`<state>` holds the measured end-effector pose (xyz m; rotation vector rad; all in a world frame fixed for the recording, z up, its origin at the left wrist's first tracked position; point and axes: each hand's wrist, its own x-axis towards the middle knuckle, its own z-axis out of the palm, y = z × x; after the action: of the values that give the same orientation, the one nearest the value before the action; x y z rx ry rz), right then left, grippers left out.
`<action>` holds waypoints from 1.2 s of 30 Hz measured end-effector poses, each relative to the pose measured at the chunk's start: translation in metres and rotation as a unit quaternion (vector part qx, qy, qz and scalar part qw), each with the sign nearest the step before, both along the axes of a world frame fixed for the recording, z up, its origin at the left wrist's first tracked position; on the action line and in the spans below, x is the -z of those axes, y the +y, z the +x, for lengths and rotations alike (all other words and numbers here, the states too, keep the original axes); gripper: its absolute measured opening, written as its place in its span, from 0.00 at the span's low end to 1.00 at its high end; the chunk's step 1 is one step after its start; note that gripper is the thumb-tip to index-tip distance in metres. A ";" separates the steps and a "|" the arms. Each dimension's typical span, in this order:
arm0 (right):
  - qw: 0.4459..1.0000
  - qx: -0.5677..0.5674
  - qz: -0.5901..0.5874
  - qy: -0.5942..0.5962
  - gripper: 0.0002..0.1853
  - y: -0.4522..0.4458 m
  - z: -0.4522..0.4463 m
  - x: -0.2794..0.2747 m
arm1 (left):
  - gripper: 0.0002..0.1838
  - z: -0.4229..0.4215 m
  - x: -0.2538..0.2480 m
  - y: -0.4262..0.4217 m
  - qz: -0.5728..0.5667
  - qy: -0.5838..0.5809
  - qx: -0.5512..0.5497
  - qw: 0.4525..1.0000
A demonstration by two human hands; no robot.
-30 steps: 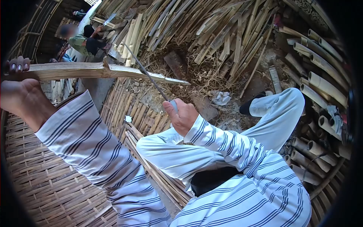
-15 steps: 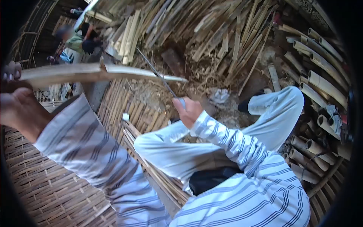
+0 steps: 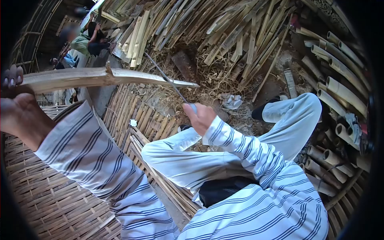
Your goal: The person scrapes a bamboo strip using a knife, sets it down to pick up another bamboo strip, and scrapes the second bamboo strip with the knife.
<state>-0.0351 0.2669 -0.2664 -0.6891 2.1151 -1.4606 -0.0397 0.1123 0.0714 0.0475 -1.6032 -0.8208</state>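
A long split bamboo strip (image 3: 86,77) stretches from the left edge toward the middle, its far end narrowing. My left hand (image 3: 20,100) is closed round its near end, partly cut off by the view's dark border. My right hand (image 3: 201,119) grips the pale handle of a long thin knife (image 3: 168,80). The blade points up and left, and it crosses the strip close to the narrow end; whether it touches the strip I cannot tell.
Split bamboo strips (image 3: 236,28) lie heaped at the top, with curly shavings (image 3: 218,76) below. Bamboo tubes (image 3: 346,94) are stacked at right. A woven bamboo mat (image 3: 60,184) lies at lower left, a slatted bamboo surface (image 3: 138,114) in front. Another person (image 3: 82,44) sits at upper left.
Both hands, the knife and the bamboo strip stay almost in the same place. At upper left the other person's arm has been raised.
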 end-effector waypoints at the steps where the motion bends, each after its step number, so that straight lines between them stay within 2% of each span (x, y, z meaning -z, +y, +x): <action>1: 0.998 0.046 -0.029 -0.026 0.28 -0.009 0.003 -0.005 | 0.12 -0.002 0.002 0.004 0.000 -0.001 -0.009 1.000; 2: 0.994 0.013 -0.083 0.076 0.29 -0.004 0.000 -0.036 | 0.12 -0.005 0.003 0.009 -0.001 -0.003 -0.018 1.000; 4: 0.993 0.008 -0.117 -0.010 0.28 -0.011 -0.005 -0.070 | 0.13 -0.005 0.007 0.020 0.001 0.001 -0.034 0.999; 5: 0.989 0.005 -0.133 -0.058 0.27 -0.014 -0.002 -0.075 | 0.14 -0.006 0.008 0.023 0.004 -0.001 -0.044 0.999; 6: 0.988 0.016 -0.144 -0.057 0.26 -0.015 0.000 -0.072 | 0.14 -0.005 0.009 0.028 0.003 0.000 -0.051 0.999; 8: 0.984 0.039 -0.165 -0.057 0.25 -0.017 0.012 -0.059 | 0.15 -0.007 0.009 0.031 0.003 -0.004 -0.058 0.998; 10: 0.991 0.088 -0.100 -0.023 0.24 -0.012 0.023 0.003 | 0.15 -0.002 0.008 0.028 -0.006 -0.034 -0.021 0.999; 11: 0.992 0.098 -0.067 0.047 0.24 -0.009 0.025 0.049 | 0.15 0.010 0.007 0.027 -0.014 -0.063 0.014 0.998; 12: 0.997 0.072 0.021 0.007 0.25 0.005 0.016 0.057 | 0.15 0.010 0.006 0.029 -0.001 -0.054 -0.004 0.999; 13: 0.998 0.067 0.013 0.010 0.25 0.006 0.015 0.054 | 0.15 0.010 0.004 0.031 0.013 -0.046 -0.022 0.999; 14: 0.996 0.058 -0.030 0.054 0.24 0.004 0.006 0.032 | 0.15 -0.004 0.005 0.041 0.049 -0.008 -0.095 0.994; 15: 0.993 0.046 -0.068 0.087 0.24 0.005 0.005 0.002 | 0.15 -0.008 0.006 0.046 0.045 0.001 -0.113 0.993; 17: 0.995 0.034 -0.091 -0.002 0.26 -0.001 0.003 -0.036 | 0.15 -0.017 0.007 0.055 0.040 0.019 -0.150 0.988; 18: 0.993 0.029 -0.105 -0.044 0.26 -0.004 -0.002 -0.052 | 0.14 -0.016 0.014 0.046 -0.023 0.018 -0.140 0.990; 21: 0.986 0.001 -0.152 -0.067 0.25 -0.008 -0.007 -0.093 | 0.14 -0.015 0.002 0.024 -0.076 -0.029 -0.104 0.991; 22: 0.983 0.004 -0.169 -0.075 0.24 -0.010 -0.008 -0.092 | 0.14 -0.014 0.006 0.029 -0.053 -0.018 -0.124 0.991; 25: 0.990 0.043 -0.125 -0.058 0.24 -0.011 0.005 -0.035 | 0.14 -0.015 0.015 0.035 -0.038 -0.012 -0.143 0.989; 27: 0.996 0.082 -0.017 -0.002 0.23 -0.005 0.018 0.037 | 0.14 -0.007 0.011 0.026 -0.045 -0.018 -0.154 0.987; 28: 0.997 0.079 -0.020 -0.014 0.23 -0.005 0.012 0.036 | 0.13 -0.001 0.008 0.019 -0.047 -0.021 -0.165 0.985; 29: 0.997 0.075 -0.020 -0.031 0.23 -0.002 0.011 0.031 | 0.13 0.001 0.007 0.019 -0.048 -0.025 -0.176 0.983; 30: 0.996 0.072 -0.020 -0.051 0.23 0.000 0.011 0.026 | 0.13 0.006 0.015 0.022 -0.010 -0.023 -0.242 0.970; 31: 0.996 0.062 -0.030 -0.062 0.24 0.002 0.014 0.020 | 0.13 0.003 0.015 0.024 -0.030 -0.030 -0.255 0.966; 33: 0.995 0.043 -0.055 -0.075 0.24 -0.005 0.000 -0.029 | 0.13 -0.007 0.017 0.035 -0.071 -0.042 -0.282 0.956; 34: 0.995 0.016 -0.103 -0.004 0.24 -0.007 -0.006 -0.050 | 0.14 -0.006 0.003 0.015 -0.072 -0.037 -0.186 0.979; 36: 0.988 -0.021 -0.150 0.026 0.23 -0.008 -0.007 -0.081 | 0.14 -0.006 0.002 0.014 -0.046 -0.039 -0.092 0.994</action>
<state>-0.0418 0.2585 -0.1853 -0.8828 1.9230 -1.7752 -0.0455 0.1263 0.0690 0.1616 -1.6812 -0.6075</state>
